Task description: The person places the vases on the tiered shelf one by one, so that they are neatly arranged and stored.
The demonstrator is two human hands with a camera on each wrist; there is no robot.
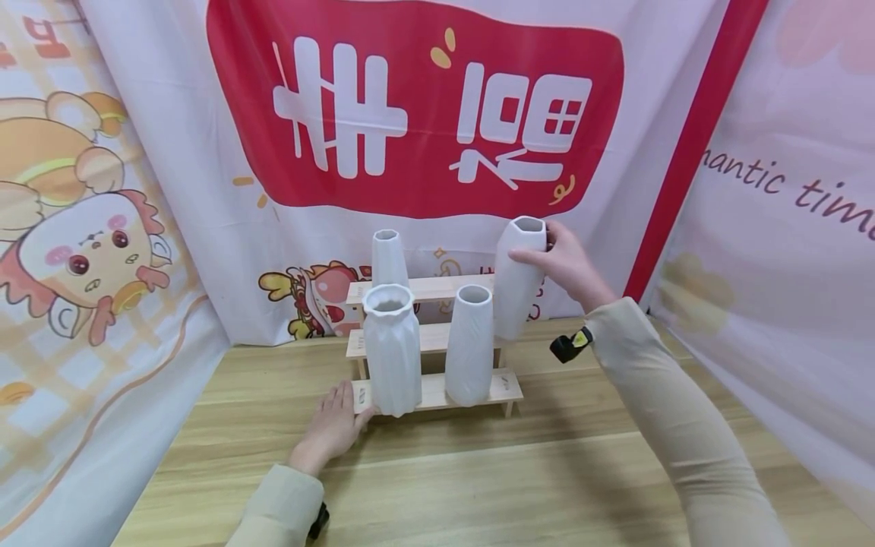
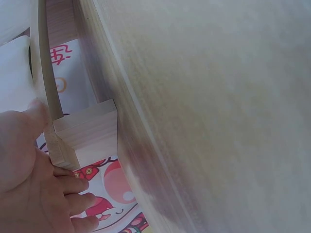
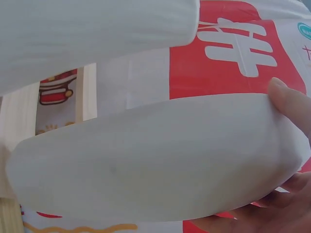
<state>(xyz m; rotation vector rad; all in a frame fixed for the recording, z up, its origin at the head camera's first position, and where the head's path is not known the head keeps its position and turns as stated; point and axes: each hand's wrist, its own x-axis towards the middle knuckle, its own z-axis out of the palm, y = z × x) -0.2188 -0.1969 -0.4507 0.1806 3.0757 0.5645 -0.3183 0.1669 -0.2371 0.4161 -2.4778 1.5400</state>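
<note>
My right hand (image 1: 574, 262) holds a tall white faceted vase (image 1: 518, 285) near its rim, thumb on the front and fingers behind. The vase tilts slightly at the right side of a three-step wooden stand (image 1: 437, 389); whether its base touches the stand I cannot tell. My left hand (image 1: 333, 429) grips the left end of the lowest step, its thumb (image 2: 36, 114) against the board. On that step stand a fluted white vase (image 1: 393, 353) with a scalloped rim and a smooth tapered white vase (image 1: 469, 346). Behind the fluted one rises a slim white vase (image 1: 388, 258).
The stand sits on a wood-grain table (image 1: 437, 479) near a hanging printed cloth (image 1: 424, 106) with a red panel. Printed cloths also hang at left (image 1: 75, 228) and right (image 1: 772, 228). Dark straps hang by both wrists.
</note>
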